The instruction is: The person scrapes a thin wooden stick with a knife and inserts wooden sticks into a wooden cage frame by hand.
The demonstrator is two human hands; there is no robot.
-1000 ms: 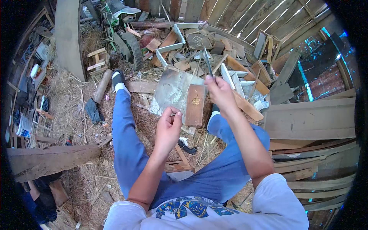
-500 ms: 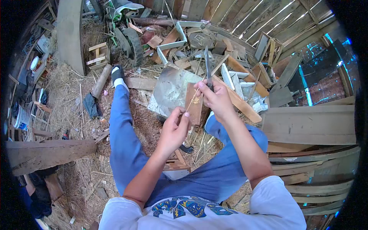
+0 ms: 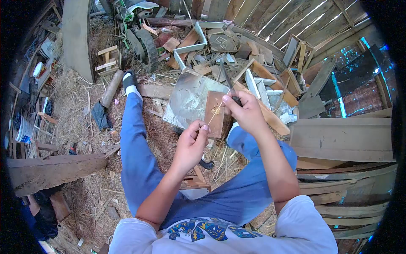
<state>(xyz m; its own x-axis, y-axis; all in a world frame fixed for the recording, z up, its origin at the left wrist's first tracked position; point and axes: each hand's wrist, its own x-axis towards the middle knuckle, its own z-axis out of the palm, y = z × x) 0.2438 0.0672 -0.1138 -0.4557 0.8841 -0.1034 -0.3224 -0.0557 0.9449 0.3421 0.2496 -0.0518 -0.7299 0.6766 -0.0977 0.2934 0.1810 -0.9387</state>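
Observation:
My left hand (image 3: 191, 142) pinches the lower end of a thin wooden stick (image 3: 217, 111), which slants up toward the right. In my right hand (image 3: 247, 113) is a knife (image 3: 226, 77), its dark handle wrapped by the fingers and its blade pointing away and slightly left. The blade's lower part lies close to the stick's upper end; whether they touch I cannot tell. Beneath the stick is a small brown board (image 3: 215, 130) with pale shavings on it. It overlaps a worn, greyish flat panel (image 3: 190, 95) on the ground.
Wood scraps and a white zigzag frame (image 3: 203, 40) are heaped ahead. A long plank (image 3: 277, 122) lies right of my right hand. Stacked boards (image 3: 342, 139) fill the right side. A small wooden crate (image 3: 108, 59) and straw (image 3: 72, 97) are at the left.
My right hand has shifted slightly down and right along with the knife. The blade now leans further left. My left hand and its end of the stick stay nearly in place.

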